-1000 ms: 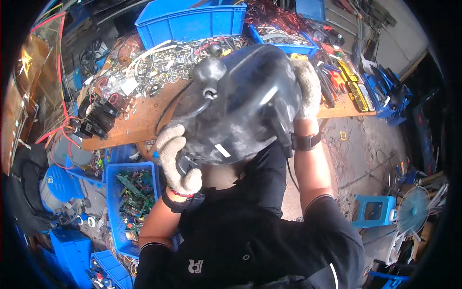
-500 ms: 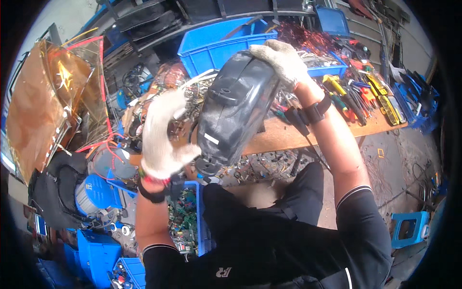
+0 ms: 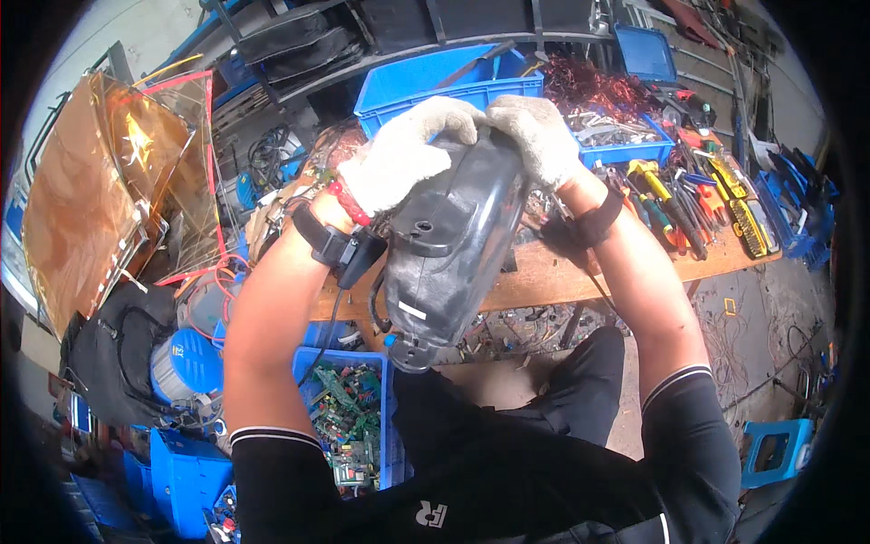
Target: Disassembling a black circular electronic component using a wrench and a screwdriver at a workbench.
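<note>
A bulky, rounded black plastic housing point(image 3: 458, 240), scuffed with pale dust and bearing a small white label, is held up in front of me, tilted with its far end at the work table's edge. My left hand point(image 3: 399, 159), in a white knit glove, is closed over the far left end of it. On the far right end, my right hand point(image 3: 536, 140), gloved alike, curls its fingers around the top. Both sets of fingers meet near that far end, and their tips are partly hidden. A blue-tipped fitting point(image 3: 391, 341) shows at the near end.
A wooden table point(image 3: 580, 275) carries several pliers and screwdrivers point(image 3: 675, 208) at the right. Behind stands a blue crate point(image 3: 444, 86); a blue tray point(image 3: 625, 145) holds metal pieces. Below left, a blue bin point(image 3: 388, 408) contains green circuit boards point(image 3: 343, 408). A blue stool point(image 3: 778, 453) stands right.
My left hand has moved from beside the housing's left side up to its far end and closed on it. The housing sits slightly lower and farther right in view.
</note>
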